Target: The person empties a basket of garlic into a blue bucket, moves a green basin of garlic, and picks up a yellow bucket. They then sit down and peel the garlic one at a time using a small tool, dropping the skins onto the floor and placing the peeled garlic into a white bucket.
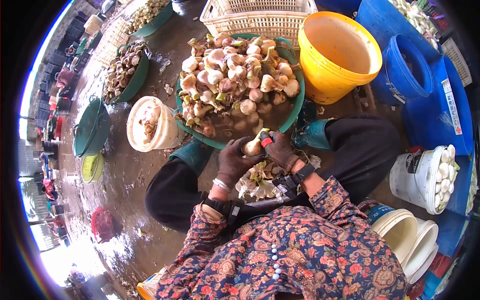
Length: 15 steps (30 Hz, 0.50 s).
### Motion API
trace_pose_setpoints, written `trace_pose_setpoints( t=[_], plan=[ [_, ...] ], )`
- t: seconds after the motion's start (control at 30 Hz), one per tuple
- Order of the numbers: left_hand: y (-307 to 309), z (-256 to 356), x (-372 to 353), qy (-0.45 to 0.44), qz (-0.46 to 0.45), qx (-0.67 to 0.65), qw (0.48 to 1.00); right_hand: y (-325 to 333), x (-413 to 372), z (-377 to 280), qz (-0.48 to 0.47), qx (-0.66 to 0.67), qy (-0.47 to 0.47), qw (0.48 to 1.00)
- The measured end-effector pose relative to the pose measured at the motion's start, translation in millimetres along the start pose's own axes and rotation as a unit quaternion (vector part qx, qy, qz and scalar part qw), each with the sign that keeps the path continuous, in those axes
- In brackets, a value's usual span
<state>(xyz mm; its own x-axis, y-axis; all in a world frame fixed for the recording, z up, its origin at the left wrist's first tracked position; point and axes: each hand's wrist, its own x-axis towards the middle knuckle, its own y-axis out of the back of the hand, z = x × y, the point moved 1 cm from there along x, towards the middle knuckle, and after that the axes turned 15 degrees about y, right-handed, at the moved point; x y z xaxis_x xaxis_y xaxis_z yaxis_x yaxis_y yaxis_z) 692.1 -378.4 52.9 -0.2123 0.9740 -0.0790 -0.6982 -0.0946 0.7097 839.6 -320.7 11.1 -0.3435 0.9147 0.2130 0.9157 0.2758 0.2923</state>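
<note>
A garlic bulb [253, 147] with a short pale stem is held between my hands, just over the near rim of a green basin [299, 107]. My left hand [234, 162], in a dark glove, grips the bulb from the left. On its right side, my gloved right hand [281, 150] closes at the stem and flank; a red band [267, 142] shows on a finger there. Whether that hand also holds a small tool is hidden. Unpeeled garlic bulbs [225, 75] are heaped in the basin, some in murky water. Loose garlic skins [259, 181] lie below my hands.
A white bucket [134, 127] with scraps stands left of the basin. Behind are a cream crate [255, 21] and a yellow bucket [306, 55]. To the right, a white bucket [407, 175] holds peeled garlic [444, 175], near blue tubs [440, 107]. The floor [145, 195] looks wet.
</note>
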Motion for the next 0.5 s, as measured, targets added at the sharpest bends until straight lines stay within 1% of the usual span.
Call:
trace_pose_setpoints(
  t=[0.03,0.07,0.1,0.13,0.17,0.2,0.23,0.3,0.33,0.37,0.4,0.43,0.47,0.5],
  plan=[
    [-1,-5,1,0.001,0.0,0.001,1.0,0,-1,2,0.0,0.001,-0.001,1.0],
    [-1,-6,3,0.068,-0.066,-0.136,0.986,-1,-3,6,-0.011,0.044,-0.02,0.999],
    [0,-7,5,0.134,-0.129,-0.269,0.945,-1,-4,9,-0.022,0.087,-0.039,0.995],
    [6,-11,6,0.193,-0.201,-0.34,0.898,1,-5,12,-0.023,0.087,-0.039,0.995],
    [7,-14,6,0.192,-0.201,-0.34,0.898,3,-6,12,-0.046,0.227,-0.087,0.969],
    [7,-19,6,0.224,-0.227,-0.418,0.851,4,-6,12,-0.068,0.362,-0.133,0.92],
    [3,-23,5,0.253,-0.252,-0.492,0.794,1,-5,12,-0.068,0.361,-0.133,0.92],
    [-15,-24,0,0.238,-0.237,-0.508,0.794,-2,-1,-6,0.019,0.46,-0.184,0.868],
    [-25,-21,-2,0.222,-0.194,-0.523,0.8,1,1,-14,0.019,0.46,-0.183,0.868],
    [-29,-19,-3,0.208,-0.153,-0.537,0.803,4,-1,-24,-0.011,0.44,-0.246,0.864],
    [-29,-16,-3,0.193,-0.173,-0.492,0.831,8,-3,-32,-0.041,0.417,-0.308,0.854],
    [-29,-18,-1,0.192,-0.225,-0.456,0.839,10,-6,-35,-0.072,0.391,-0.369,0.84],
    [-27,-20,2,0.148,-0.183,-0.411,0.881,11,-5,-28,-0.093,0.416,-0.354,0.832],
    [-27,-21,6,0.102,-0.139,-0.363,0.916,9,-4,-22,-0.094,0.415,-0.355,0.832]
  ],
)
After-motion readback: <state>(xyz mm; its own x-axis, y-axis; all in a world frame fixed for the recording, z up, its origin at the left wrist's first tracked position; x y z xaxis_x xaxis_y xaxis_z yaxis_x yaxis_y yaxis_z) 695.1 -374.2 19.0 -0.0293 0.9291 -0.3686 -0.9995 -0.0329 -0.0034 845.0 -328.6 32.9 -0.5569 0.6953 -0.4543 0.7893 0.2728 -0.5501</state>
